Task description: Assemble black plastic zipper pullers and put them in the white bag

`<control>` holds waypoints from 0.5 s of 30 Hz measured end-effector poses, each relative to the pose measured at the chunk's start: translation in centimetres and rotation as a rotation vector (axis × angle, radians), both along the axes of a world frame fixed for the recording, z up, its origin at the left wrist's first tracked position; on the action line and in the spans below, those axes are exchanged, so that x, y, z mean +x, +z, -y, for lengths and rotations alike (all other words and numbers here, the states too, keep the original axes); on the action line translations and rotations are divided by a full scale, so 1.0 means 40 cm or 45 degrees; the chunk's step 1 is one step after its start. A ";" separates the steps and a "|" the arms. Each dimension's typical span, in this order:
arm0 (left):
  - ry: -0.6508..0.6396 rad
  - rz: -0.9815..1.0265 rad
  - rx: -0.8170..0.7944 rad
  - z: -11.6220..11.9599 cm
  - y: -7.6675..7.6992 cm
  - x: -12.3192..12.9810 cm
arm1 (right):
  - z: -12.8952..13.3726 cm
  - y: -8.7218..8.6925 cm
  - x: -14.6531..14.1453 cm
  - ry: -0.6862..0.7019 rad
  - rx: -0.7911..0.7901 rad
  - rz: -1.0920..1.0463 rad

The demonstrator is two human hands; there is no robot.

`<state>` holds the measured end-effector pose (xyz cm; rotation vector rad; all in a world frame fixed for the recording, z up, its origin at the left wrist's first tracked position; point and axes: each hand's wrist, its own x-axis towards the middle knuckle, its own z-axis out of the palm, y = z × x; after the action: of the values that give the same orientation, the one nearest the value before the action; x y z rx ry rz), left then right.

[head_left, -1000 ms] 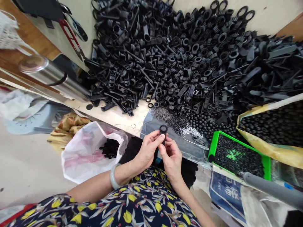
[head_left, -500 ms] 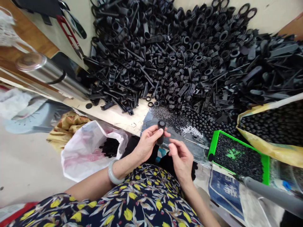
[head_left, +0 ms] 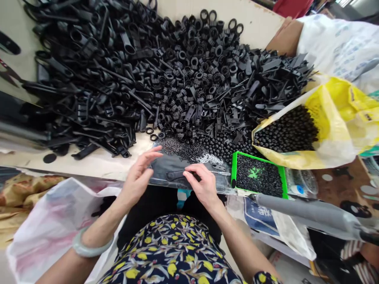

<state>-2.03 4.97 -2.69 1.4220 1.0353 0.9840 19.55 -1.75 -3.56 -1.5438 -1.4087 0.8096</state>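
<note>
My right hand (head_left: 201,181) pinches one end of a black plastic lever with a ring-shaped end (head_left: 175,175), just above the grey plastic sheet at the table's front edge. The ring end points left. My left hand (head_left: 138,173), with its fingers stretched out and nothing visible in them, is apart from the lever on its left side. Ahead of the left fingertips lie tiny dark pieces (head_left: 177,149). A heap of small silvery pins (head_left: 210,159) sits just beyond my right hand.
A large pile of black plastic parts (head_left: 124,79) covers the table's back. To the right are a green tray (head_left: 234,169) of small black pieces and a yellow-white bag (head_left: 334,146) of black balls. A white bag (head_left: 38,232) hangs low left; a grey padded bar (head_left: 308,213) juts in.
My left hand has let go of the dark part it held upright and moved left. My right hand now grips a lever. The view has swung right.
</note>
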 end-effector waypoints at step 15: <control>-0.757 -0.689 1.090 -0.176 0.036 0.345 | 0.073 -0.025 0.058 -0.074 0.317 0.704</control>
<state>11.77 12.03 -1.26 2.6149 0.4558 0.6038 21.87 -4.66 -4.54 -1.6684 -1.7652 0.1547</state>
